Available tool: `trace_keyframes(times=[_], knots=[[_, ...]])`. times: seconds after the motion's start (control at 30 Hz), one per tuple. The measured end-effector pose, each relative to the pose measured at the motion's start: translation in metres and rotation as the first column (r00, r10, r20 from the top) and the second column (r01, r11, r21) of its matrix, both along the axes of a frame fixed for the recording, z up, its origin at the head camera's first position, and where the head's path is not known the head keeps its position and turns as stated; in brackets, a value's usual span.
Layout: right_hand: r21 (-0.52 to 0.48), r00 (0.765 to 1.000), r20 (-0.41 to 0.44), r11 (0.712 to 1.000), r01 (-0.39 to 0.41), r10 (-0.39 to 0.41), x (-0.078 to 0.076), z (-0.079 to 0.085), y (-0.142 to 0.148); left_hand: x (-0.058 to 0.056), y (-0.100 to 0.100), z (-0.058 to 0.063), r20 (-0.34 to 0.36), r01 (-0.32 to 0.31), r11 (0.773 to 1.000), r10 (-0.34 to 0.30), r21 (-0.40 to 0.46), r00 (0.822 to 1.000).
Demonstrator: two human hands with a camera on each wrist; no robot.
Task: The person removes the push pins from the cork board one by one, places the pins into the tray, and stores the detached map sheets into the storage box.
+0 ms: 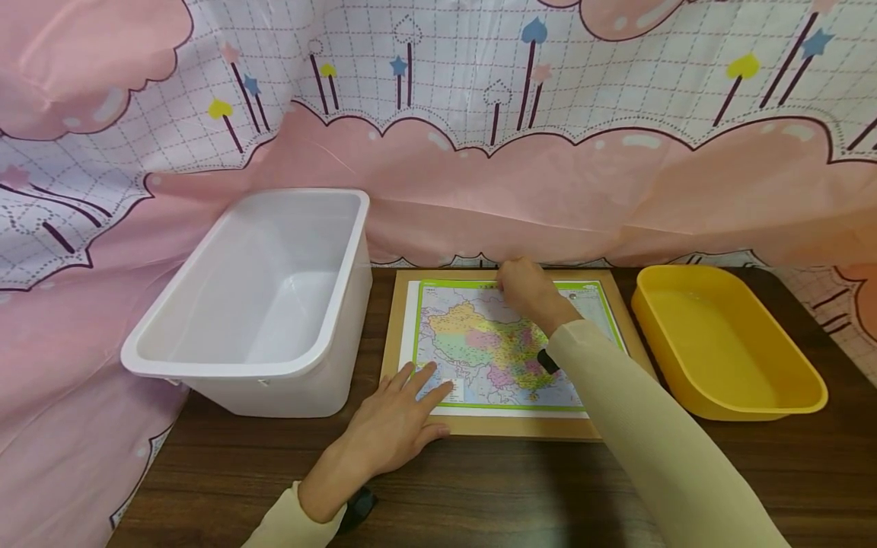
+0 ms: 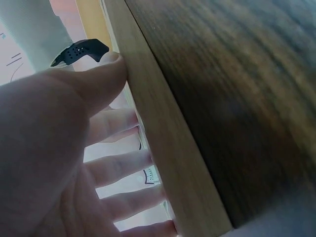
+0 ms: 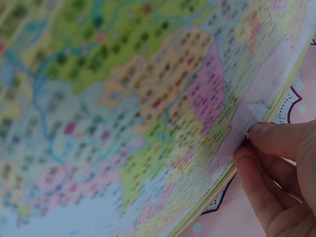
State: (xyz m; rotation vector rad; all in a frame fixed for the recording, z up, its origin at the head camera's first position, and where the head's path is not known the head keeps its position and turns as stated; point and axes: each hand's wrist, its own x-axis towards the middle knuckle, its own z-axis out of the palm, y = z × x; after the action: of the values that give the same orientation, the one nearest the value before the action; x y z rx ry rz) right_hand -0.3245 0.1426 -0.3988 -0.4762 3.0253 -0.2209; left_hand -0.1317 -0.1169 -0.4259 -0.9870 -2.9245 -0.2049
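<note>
Head view first: a colourful printed map [image 1: 473, 339] with a green border sits flat on a light brown board [image 1: 521, 428], and the board lies on the dark wood worktop [image 1: 479, 495], roughly between two tubs. White tub [image 1: 301, 392] is on the left, the shallower yellow tub [image 1: 719, 342] on the right, both with nothing in them that I can see.

Left hand [image 1: 392, 426] is laid over the lower left corner with the fingers spread onto the sheet. Left wrist cam has its thumb up against the board's near side edge.

Right hand [image 1: 530, 293] is way over at the top edge of the map, near the middle. Right wrist cam shows thumb and fingertips pinching a tiny pale bit [image 3: 247, 135] right by the green border; too small to tell what it is, tbh. There's also a little grey dot [image 1: 572, 296] near the map's top right corner.

Both sleeves [image 1: 637, 434] are cream, and a pink cloth [image 1: 425, 175] with clouds and stars hangs behind everything.
</note>
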Motion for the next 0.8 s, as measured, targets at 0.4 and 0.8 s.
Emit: trace_keyframes(times=[0.4,0.8], knots=[[0.017,1.0,-0.009,1.0,-0.001,0.001,-0.0007,-0.0013,0.0004,0.0004,0.0002,-0.0004,0.015,-0.001,1.0,0.001,0.002,1.0],[0.044,0.994,-0.103,0.999,-0.027,0.032,-0.0015,-0.0046,-0.0002,-0.0001,-0.0007,-0.0006,0.006,-0.001,1.0,0.001,0.0,1.0]])
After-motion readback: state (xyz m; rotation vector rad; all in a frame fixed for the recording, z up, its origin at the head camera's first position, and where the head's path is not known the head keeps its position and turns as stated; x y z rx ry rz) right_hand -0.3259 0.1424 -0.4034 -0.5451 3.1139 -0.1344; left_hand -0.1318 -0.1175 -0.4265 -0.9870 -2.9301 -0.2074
